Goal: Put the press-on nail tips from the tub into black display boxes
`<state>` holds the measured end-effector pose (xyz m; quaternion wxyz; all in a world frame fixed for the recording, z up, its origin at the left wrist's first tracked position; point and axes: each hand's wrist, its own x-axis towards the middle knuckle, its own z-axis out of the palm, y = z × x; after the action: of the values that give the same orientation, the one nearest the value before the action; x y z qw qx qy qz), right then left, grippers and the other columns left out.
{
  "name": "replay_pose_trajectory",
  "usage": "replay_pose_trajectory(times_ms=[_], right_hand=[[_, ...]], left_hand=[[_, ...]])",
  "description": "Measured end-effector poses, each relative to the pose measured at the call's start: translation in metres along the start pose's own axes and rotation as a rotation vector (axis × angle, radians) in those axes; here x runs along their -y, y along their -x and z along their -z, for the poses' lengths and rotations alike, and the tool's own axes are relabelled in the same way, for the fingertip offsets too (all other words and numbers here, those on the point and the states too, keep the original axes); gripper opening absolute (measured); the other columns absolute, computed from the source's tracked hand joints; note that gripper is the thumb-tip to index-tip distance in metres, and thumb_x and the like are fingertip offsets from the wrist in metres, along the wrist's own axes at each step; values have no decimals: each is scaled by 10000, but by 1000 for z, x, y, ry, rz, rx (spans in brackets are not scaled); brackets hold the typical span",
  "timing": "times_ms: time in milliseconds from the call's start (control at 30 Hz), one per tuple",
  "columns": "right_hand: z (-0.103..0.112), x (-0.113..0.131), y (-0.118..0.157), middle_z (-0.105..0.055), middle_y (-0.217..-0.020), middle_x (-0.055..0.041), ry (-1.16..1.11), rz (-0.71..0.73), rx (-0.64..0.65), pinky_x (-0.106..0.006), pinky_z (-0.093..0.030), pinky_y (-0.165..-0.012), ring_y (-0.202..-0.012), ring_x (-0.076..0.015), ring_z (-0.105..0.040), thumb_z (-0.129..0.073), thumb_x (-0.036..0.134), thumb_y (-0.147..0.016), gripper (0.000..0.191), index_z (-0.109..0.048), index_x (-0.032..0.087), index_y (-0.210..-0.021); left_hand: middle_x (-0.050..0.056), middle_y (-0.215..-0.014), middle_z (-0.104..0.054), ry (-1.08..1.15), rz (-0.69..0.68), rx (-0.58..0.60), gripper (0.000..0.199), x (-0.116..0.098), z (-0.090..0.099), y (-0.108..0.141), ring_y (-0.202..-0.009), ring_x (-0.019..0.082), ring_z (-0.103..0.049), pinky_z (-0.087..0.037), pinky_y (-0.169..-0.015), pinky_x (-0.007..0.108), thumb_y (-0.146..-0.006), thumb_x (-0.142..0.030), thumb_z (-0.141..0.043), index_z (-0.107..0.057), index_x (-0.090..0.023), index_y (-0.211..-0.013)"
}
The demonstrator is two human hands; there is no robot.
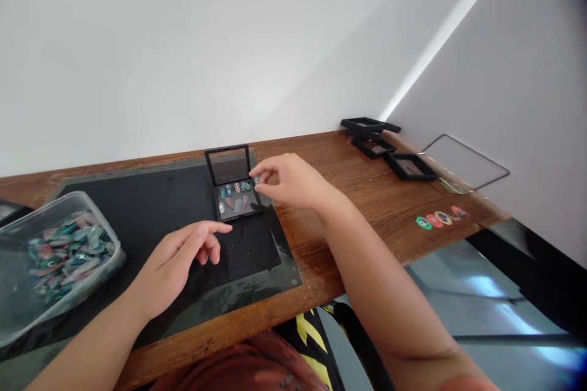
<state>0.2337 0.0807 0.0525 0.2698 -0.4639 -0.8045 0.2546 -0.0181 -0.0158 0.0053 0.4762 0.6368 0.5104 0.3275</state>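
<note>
Right hand [293, 183] pinching a small nail tip [257, 180], grip right beside the open black display case [238, 216], press-on nails [238, 204] inside, left hand [174, 259] loosely open near its front edge

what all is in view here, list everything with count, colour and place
open case: one, black, on the mat
nails in the case: about eight, teal, blue, pink, pale
tub: one, clear, left
nails in the tub: many, uncounted, green, pink, pale
mat: one, black, grey border, on the table
dark box: one, partly seen, left edge
black cases: at least three, far right
wire frame: one, dark, right
discs: four, green, red, yellow-rimmed, right
table: one, brown
walls: two, white, behind and right
patterned cloth: yellow and black, below the table
left hand: one, bare, over the mat
right hand: one, bare, fingers beside the open case
</note>
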Motion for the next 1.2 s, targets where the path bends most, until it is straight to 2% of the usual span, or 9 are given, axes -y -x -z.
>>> replay_pose_trajectory(times_ms=[67, 167, 300, 500, 700, 900, 1067, 1200], right_hand=[[1, -4, -3, -765, -822, -25, 79, -67, 128, -269, -428, -657, -672, -117, -602, -749, 152, -780, 255, -810, 165, -1027], [-3, -6, -7, -717, -736, -2, 94, -85, 285, -260, -402, -623, -613, -98, -561, -764, 169, -788, 252, -819, 165, -1035], [-7, -9, -10, -633, -644, 27, 76, -124, 321, -254, -365, -588, -555, -83, -499, -783, 186, -796, 254, -824, 154, -1044], [-10, -16, -14, -624, -669, 35, 42, -149, 366, -246, -356, -600, -576, -79, -489, -808, 227, -812, 326, -810, 169, -1132], [-11, -15, -14, -662, -712, 24, 62, -194, 365, -248, -364, -600, -587, -86, -504, -822, 243, -802, 349, -810, 206, -1149], [-9, -12, -11, -711, -784, 12, 94, -191, 324, -243, -391, -629, -652, -100, -572, -853, 255, -765, 438, -774, 200, -1193], [-3, -7, -8, -701, -784, 11, 166, -230, 227, -251, -366, -600, -638, -96, -560, -869, 316, -747, 306, -789, 190, -1013], [-4, -8, -8, -696, -786, 14, 201, -224, 214, -245, -363, -599, -643, -89, -553, -870, 324, -740, 225, -793, 197, -909]], left_hand=[[31, -751, -666, -31, -2, -8, 507, 0, 1, 0, -723, 180, -564, -475, -721, 301, -1021, -586, -436, -761, -215, -1140], [23, -756, -666, -91, -10, -6, 498, 0, 2, 0, -726, 179, -571, -477, -721, 291, -1020, -588, -438, -761, -228, -1140], [24, -758, -667, -136, -10, -5, 487, 0, 3, 0, -722, 186, -573, -480, -708, 286, -1010, -587, -460, -763, -236, -1159], [19, -811, -669, -242, 28, 42, 532, 6, 5, -2, -758, 188, -568, -464, -725, 300, -1024, -614, -408, -716, -238, -1241], [2, -852, -684, -288, -66, 83, 528, 8, 7, 4, -813, 176, -600, -465, -797, 297, -1067, -568, -304, -715, -276, -1223], [7, -897, -707, -362, -104, 149, 532, 2, 4, 9, -859, 181, -637, -477, -850, 291, -1065, -564, -308, -741, -285, -1197], [10, -857, -698, -303, -99, 115, 574, -1, 2, 9, -848, 193, -629, -476, -831, 307, -1062, -577, -263, -738, -283, -1190], [15, -853, -691, -277, -88, 94, 580, -2, -1, 10, -850, 203, -613, -460, -842, 321, -1056, -588, -268, -749, -281, -1162]])
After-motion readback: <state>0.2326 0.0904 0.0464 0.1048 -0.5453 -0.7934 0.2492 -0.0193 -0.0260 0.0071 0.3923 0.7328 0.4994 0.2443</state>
